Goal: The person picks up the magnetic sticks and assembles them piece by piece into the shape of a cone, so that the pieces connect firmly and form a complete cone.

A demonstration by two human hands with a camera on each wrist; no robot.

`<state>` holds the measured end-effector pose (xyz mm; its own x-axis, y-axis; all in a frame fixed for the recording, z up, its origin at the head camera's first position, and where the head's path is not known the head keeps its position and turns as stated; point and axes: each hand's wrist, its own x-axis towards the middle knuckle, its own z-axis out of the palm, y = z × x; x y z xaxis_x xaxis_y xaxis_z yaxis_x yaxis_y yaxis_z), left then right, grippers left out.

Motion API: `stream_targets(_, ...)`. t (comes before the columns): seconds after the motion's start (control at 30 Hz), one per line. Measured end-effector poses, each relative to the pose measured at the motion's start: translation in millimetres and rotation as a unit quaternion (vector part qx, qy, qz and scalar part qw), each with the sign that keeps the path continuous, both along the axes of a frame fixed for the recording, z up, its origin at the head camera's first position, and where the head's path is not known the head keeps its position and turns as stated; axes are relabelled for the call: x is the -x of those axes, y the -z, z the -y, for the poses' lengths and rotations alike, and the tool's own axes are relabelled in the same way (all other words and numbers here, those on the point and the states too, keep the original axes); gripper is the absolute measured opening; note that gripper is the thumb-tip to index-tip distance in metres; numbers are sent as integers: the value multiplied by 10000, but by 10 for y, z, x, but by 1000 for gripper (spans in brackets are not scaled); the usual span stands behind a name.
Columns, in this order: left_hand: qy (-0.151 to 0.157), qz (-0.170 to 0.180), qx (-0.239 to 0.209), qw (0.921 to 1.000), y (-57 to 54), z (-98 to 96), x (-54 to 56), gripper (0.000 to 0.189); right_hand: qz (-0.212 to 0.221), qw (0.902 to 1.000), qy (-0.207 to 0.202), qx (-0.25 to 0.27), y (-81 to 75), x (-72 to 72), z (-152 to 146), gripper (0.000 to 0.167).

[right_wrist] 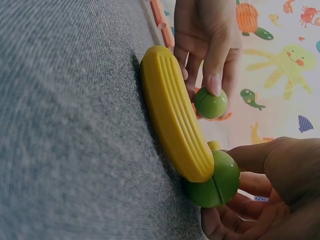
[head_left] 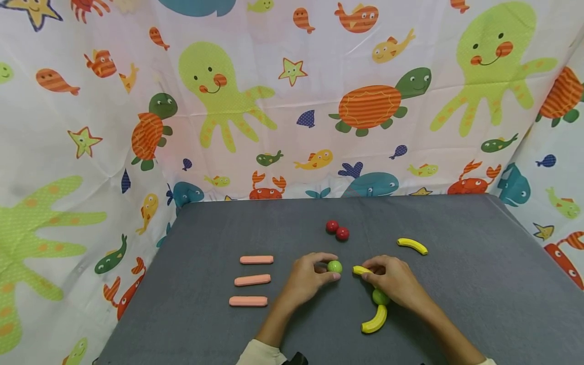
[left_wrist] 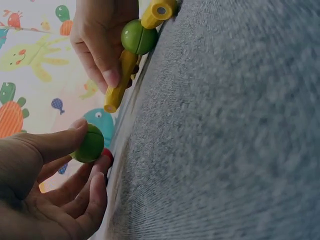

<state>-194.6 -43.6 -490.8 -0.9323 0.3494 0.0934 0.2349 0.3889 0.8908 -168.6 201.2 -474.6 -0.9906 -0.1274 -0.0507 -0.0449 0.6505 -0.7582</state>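
My left hand (head_left: 306, 278) pinches a small green ball (head_left: 335, 267) between thumb and fingers, just above the grey surface. My right hand (head_left: 397, 280) pinches a yellow curved stick (head_left: 360, 270), with its end toward that ball and a gap between them. A second green ball (head_left: 380, 297) touches the held stick's other end, and another yellow curved stick (head_left: 375, 321) touches this ball's near side, making a chain. In the left wrist view a round grey disc shows in the end of the chain's outer yellow stick (left_wrist: 156, 12). Both green balls carry a groove.
Three pink sticks (head_left: 252, 280) lie in a column to the left. Two red balls (head_left: 342, 233) sit touching at the back. One more yellow curved stick (head_left: 412, 246) lies back right. A curtain printed with sea animals (head_left: 310, 167) surrounds the grey cloth-covered table (head_left: 201, 243).
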Motion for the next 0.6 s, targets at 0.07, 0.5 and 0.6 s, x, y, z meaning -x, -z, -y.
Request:
stream_targets(0.07,-12,-22,33,10000,10,-12,0,38,-49,10000,-47,-31,-1,-3,-3,17)
stream_targets(0.5,33,129,54,9999,58,-78,-8,35,-60,9998,-159,40,19,-10,29,15)
stream_targets(0.6,54,105,113,9999,57,-84,-10,34,-83,9998,-184,66,27,-7,31,15)
